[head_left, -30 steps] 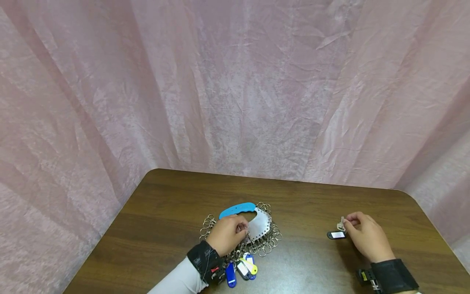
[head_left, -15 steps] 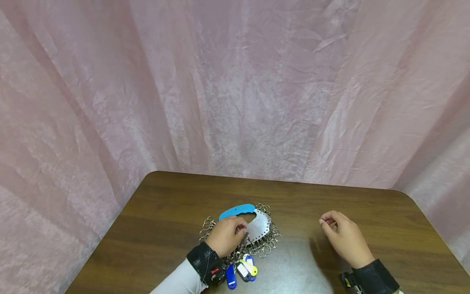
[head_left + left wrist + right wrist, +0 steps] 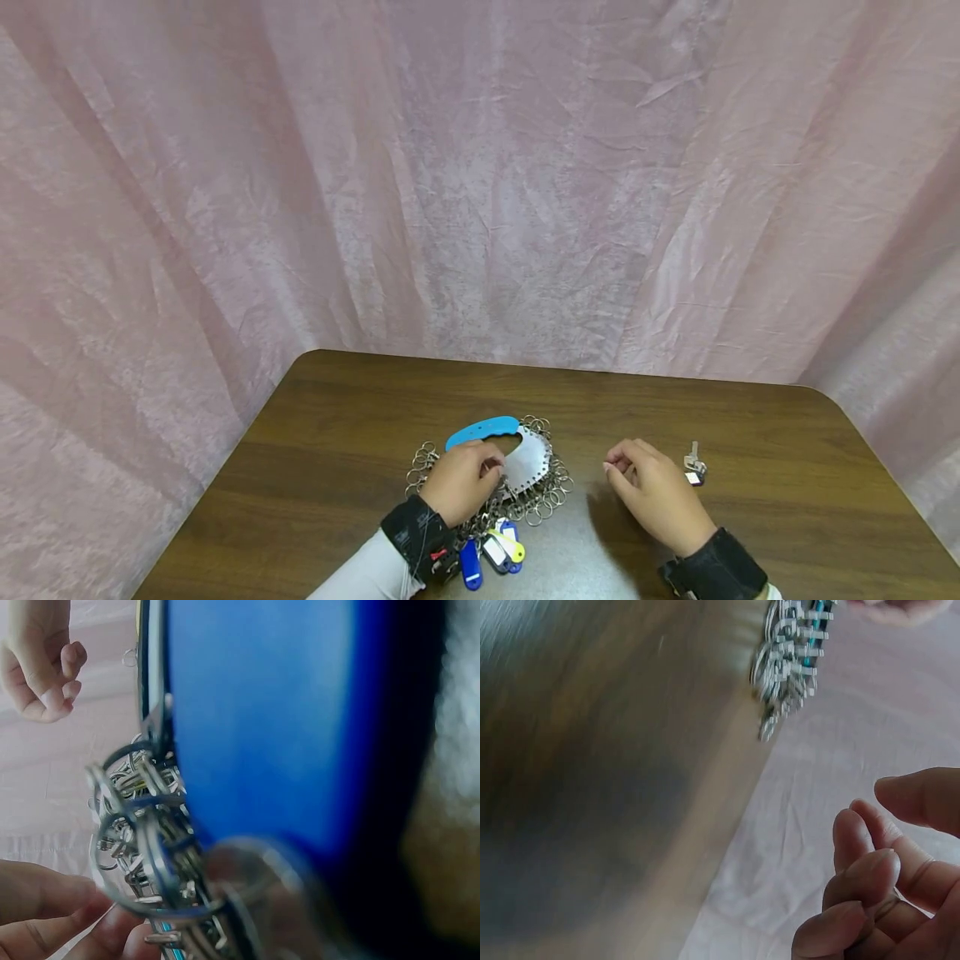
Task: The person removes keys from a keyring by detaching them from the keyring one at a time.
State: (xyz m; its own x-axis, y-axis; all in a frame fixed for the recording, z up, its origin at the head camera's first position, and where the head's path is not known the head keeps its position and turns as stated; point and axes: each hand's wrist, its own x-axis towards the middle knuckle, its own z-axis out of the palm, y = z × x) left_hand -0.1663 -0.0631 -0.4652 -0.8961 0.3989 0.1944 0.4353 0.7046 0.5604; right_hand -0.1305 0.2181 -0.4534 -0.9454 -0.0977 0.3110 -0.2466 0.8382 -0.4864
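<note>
A key ring holder, a white plate [image 3: 527, 460] with a blue handle [image 3: 482, 430] and many metal rings [image 3: 553, 492] along its edge, lies on the table. My left hand [image 3: 462, 479] is over it, thumb and fingertips pinching a metal ring [image 3: 112, 870] in the left wrist view. Key tags hang at its near side: blue [image 3: 471, 565], dark with a white label [image 3: 496, 552] and yellow [image 3: 517, 551]. Empty and loosely curled, my right hand [image 3: 656, 496] is above the table, right of the holder. Behind it lies a key with a dark tag [image 3: 694, 467].
The brown wooden table [image 3: 360, 392] has rounded far corners. A pink curtain [image 3: 480, 208] hangs behind its far edge. In the left wrist view, a blue tag [image 3: 262, 712] fills much of the picture close up.
My right hand has let go of the key with the dark tag, leaving it on the table, and has moved left toward the holder. My left hand stays in place.
</note>
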